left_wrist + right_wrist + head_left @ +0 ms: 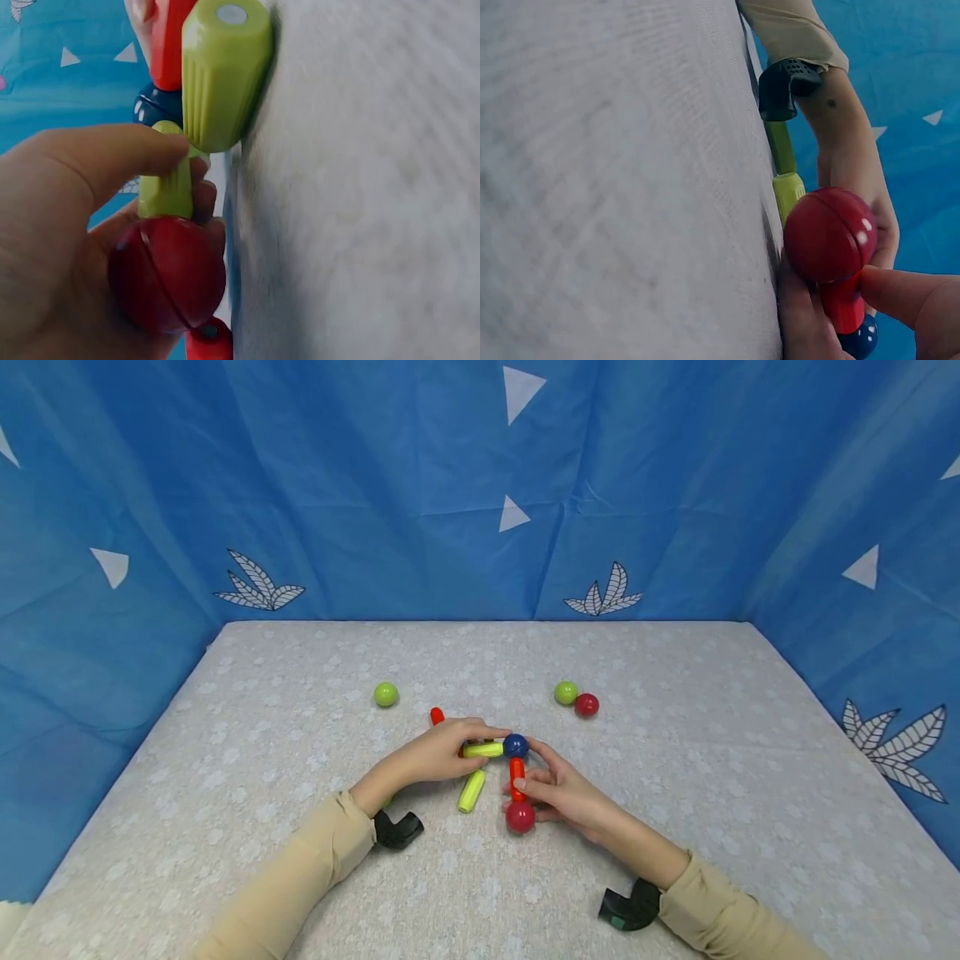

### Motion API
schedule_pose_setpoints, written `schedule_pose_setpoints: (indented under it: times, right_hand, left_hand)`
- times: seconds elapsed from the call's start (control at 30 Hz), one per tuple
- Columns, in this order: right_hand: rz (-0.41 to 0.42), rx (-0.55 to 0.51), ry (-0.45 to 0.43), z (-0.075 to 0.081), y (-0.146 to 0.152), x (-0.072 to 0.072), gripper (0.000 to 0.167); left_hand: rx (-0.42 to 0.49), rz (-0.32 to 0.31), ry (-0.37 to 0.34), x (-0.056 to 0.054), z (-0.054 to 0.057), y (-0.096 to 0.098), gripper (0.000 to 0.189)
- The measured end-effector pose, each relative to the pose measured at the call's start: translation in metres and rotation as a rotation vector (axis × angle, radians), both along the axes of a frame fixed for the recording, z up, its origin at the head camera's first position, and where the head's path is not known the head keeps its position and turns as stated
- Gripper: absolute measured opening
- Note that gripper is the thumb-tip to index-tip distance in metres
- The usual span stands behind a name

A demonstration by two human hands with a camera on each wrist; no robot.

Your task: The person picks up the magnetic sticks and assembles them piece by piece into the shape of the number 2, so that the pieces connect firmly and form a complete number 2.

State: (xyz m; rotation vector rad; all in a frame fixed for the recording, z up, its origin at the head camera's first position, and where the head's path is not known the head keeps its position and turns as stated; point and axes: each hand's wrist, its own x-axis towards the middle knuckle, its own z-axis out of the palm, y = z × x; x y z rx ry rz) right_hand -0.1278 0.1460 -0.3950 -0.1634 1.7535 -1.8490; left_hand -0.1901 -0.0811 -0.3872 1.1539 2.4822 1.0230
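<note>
Yellow rod (pixel 483 750) is sitting just left of the blue ball (pixel 516 746), left hand (pixel 441 752) pinching it; right hand (pixel 570 793) is gripping the red rod (pixel 517 767) on the ball's near side, ideally keeping both rods aimed at its centre.

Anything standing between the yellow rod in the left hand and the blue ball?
Nothing visible: in the head view, the held yellow rod reaches the blue ball, apparently touching it. The loose yellow rod lies to one side of that line.
</note>
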Motion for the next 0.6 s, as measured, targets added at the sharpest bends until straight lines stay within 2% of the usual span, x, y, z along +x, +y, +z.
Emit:
schedule_pose_setpoints:
  times: [0.33, 0.53, 0.6]
  right_hand:
    - [-0.039, 0.099, 0.16, -0.0029, -0.0001, -0.0017, 0.073]
    - [-0.055, 0.066, 0.142, -0.0035, -0.0005, -0.0022, 0.073]
    - [-0.058, 0.051, 0.129, -0.0041, -0.0008, -0.0026, 0.072]
  left_hand:
    - [0.012, -0.004, 0.004, -0.0014, -0.0036, 0.0009, 0.044]
    - [0.015, -0.007, 0.025, -0.0022, -0.0039, 0.0008, 0.045]
    - [0.0, 0.026, 0.063, -0.0006, -0.0014, 0.0002, 0.045]
